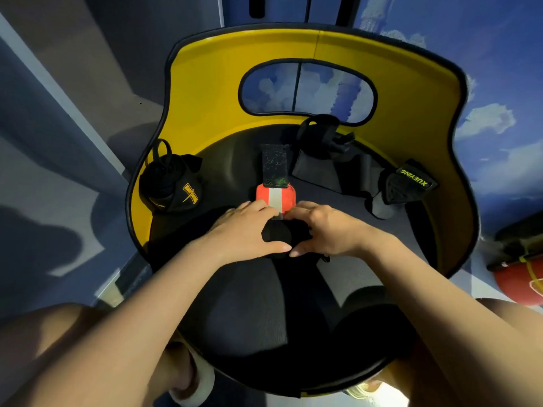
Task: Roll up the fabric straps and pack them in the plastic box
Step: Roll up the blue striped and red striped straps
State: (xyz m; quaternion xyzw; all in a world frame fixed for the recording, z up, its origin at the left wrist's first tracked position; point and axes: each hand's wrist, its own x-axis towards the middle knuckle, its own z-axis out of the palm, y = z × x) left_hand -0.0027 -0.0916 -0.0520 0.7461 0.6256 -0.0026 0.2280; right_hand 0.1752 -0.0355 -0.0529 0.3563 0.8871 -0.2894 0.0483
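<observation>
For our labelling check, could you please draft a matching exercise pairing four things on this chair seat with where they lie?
Things:
1. orange and white strap
2. black pouch with yellow print
3. XUEYING strap
4. black roll

Places:
A. far right of the seat
B. between both hands
C. left of the seat, by the yellow wall
D. centre, just beyond the fingers

Pairs: 1-D, 2-C, 3-A, 4-B

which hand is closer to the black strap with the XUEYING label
Right. The right hand works the roll at the chair's middle, on the side toward the XUEYING strap at the right edge. The left hand sits farther left, beyond it.
</observation>
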